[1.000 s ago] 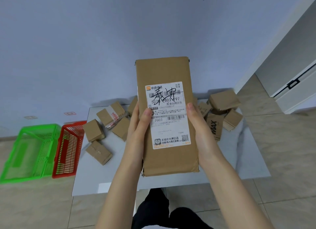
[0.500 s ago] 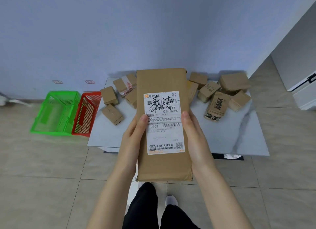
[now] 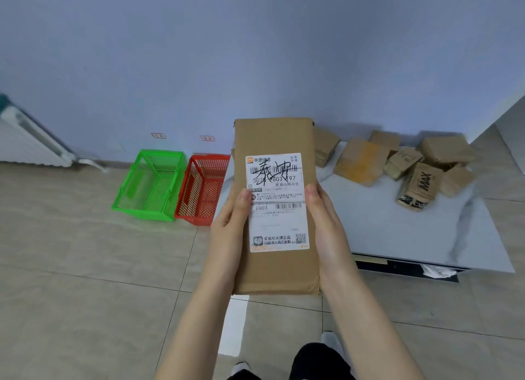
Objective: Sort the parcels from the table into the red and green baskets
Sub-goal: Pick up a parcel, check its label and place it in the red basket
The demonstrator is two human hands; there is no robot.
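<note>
I hold 1 parcel (image 3: 274, 138) at frame centre, long axis vertical. Grip: left hand (image 3: 230, 223) and right hand (image 3: 326, 223) curl round its long edges, thumbs on the label (image 3: 277, 218). The red basket (image 3: 204, 186) lies centre left, the green basket (image 3: 150, 181) beyond it; the left hand is nearer.

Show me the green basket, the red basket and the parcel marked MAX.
green basket (image 3: 142, 213), head view, on its near rim.
red basket (image 3: 189, 191), head view, on its slatted left wall.
parcel marked MAX (image 3: 423, 182), head view, on the printed top face.
</note>
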